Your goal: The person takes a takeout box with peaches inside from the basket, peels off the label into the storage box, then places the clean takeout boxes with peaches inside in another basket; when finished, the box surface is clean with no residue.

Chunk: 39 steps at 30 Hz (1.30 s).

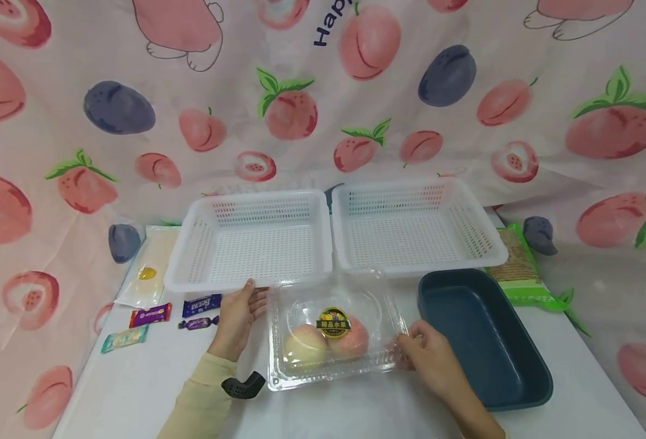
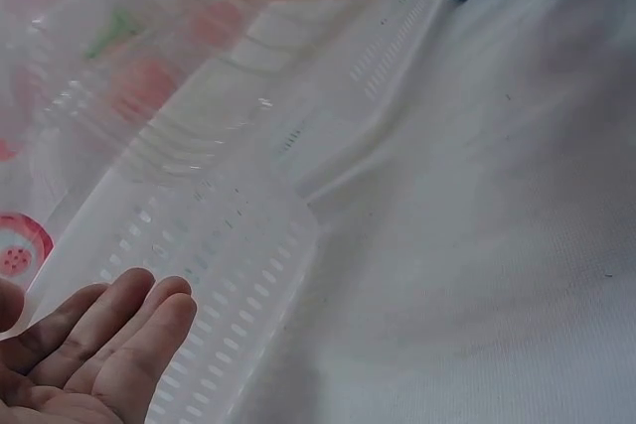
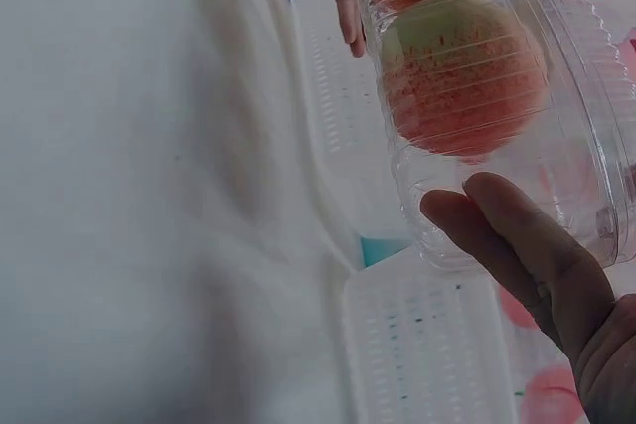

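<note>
A clear plastic clamshell box (image 1: pixel 356 372) with a round black-and-gold label (image 1: pixel 334 322) is held up over the white table. Inside it lie two peaches (image 1: pixel 306 346), pale yellow and pink. My right hand (image 1: pixel 430 356) grips the box by its right edge; in the right wrist view its fingers (image 3: pixel 537 255) lie against the box's underside. Just off the box's left edge is my left hand (image 1: pixel 237 320). Its fingers are extended and hold nothing, as the left wrist view also shows, with the palm (image 2: pixel 75 399) up.
Two white perforated baskets (image 1: pixel 246 285) (image 1: pixel 422 266) stand side by side behind the box. To the right are a dark blue basin (image 1: pixel 482 341) and a green-edged bag (image 1: pixel 520 268). Small wrapped candies (image 1: pixel 150 314) and a clear packet (image 1: pixel 150 262) lie left. A black curved piece (image 1: pixel 243 386) shows by my left wrist.
</note>
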Motion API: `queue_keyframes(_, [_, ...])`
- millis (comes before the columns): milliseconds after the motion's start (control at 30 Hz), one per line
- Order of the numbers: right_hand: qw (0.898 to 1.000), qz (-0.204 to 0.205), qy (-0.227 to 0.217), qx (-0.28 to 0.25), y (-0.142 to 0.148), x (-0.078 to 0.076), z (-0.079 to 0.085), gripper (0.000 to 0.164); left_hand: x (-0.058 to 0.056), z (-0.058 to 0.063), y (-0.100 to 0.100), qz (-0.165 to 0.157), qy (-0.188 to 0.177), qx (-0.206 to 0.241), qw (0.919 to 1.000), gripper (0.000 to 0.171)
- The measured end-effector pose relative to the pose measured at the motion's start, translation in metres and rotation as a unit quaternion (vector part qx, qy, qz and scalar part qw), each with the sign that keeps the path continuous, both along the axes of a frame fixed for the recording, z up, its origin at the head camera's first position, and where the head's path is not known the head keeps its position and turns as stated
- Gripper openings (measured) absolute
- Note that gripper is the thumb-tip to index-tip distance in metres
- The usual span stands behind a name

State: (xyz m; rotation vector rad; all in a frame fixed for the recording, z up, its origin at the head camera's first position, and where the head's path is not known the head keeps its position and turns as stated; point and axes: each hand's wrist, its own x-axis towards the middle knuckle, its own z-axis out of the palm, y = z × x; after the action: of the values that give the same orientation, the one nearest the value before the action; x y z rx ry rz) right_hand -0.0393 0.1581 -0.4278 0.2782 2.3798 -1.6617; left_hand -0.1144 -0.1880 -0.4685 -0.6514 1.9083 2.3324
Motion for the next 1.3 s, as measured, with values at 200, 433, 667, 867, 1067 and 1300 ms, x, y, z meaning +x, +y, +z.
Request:
queue_keyframes(200, [0.999,-0.011,-0.014,0.039,0.004,0.003,-0.012,0.016,0.001,0.0,-0.001,-0.029,0.031,0.011,0.999,0.055])
queue_keyframes(433, [0.997,-0.022,-0.025,0.07,0.006,0.01,-0.026,0.017,0.0,-0.002,-0.001,-0.032,0.044,0.032,0.998,0.055])
queue_keyframes(667, [0.997,-0.035,-0.018,0.065,0.008,0.011,-0.037,0.018,0.0,-0.001,0.0,-0.032,0.046,0.031,0.9979,0.053])
queue_keyframes(867, [0.996,-0.043,-0.025,0.075,0.007,0.01,-0.041,0.019,0.001,-0.001,0.0,-0.037,0.045,0.03,0.9978,0.053])
queue_keyframes(1067, [0.995,-0.044,-0.041,0.083,0.004,0.006,-0.042,0.021,0.001,-0.003,0.0,-0.037,0.044,0.034,0.9977,0.054])
queue_keyframes(1300, [0.996,-0.022,-0.037,0.083,0.005,0.005,-0.042,0.027,0.001,-0.003,-0.003,-0.032,0.041,0.039,0.9979,0.056])
